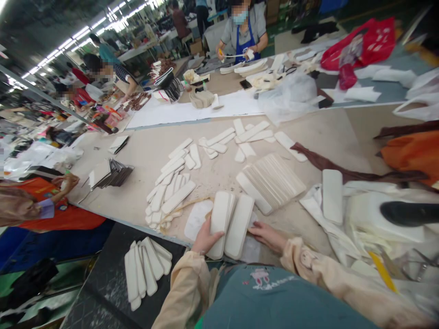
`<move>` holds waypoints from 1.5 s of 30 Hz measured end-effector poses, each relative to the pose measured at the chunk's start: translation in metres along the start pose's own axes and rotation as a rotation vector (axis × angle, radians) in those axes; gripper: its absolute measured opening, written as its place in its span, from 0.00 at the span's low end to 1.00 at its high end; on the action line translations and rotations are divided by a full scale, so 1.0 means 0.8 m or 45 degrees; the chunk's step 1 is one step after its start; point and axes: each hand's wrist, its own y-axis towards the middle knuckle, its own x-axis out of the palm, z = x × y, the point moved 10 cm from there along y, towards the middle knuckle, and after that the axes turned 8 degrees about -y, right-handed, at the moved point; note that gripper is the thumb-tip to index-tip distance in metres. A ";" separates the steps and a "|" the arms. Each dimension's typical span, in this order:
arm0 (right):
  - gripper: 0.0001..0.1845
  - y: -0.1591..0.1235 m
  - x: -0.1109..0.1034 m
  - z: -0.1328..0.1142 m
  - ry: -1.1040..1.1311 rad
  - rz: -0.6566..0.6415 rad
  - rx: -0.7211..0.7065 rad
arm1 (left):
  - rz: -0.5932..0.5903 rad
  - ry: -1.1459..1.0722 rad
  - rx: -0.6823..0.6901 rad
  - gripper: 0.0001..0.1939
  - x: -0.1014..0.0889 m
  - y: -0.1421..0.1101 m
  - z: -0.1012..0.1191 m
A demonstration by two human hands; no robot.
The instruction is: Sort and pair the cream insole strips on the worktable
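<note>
My left hand (205,238) grips the near end of a small stack of white elongated pads (221,219) lying on the beige worktable (329,137). Beside that stack lies another white pad (239,227). My right hand (265,235) rests on the table at this pad's right edge, fingers stretched toward it. Behind them sits a fanned row of thin tan pieces (272,180). To the left lies a loose heap of white pads (171,185).
More white pads (144,269) lie on a dark surface below the table's near edge. Scattered pads (240,137), a brown strap (329,164), dark card stacks (109,173), white sheets (360,214) and scissors (418,265) surround me. A person in a blue apron (245,34) works opposite.
</note>
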 end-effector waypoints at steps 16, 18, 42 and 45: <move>0.22 -0.004 0.006 -0.028 -0.462 0.218 -0.221 | -0.264 -0.289 -0.084 0.43 0.013 0.030 -0.026; 0.22 -0.009 0.035 -0.028 -0.380 0.070 -0.227 | -0.288 -0.299 -0.092 0.37 0.012 0.035 -0.028; 0.16 -0.003 0.148 -0.068 -0.140 0.007 -0.367 | -0.433 -0.481 -0.211 0.35 0.026 0.045 -0.044; 0.15 -0.010 0.103 -0.067 -0.173 0.230 -0.351 | -0.391 -0.425 -0.183 0.34 0.018 0.045 -0.038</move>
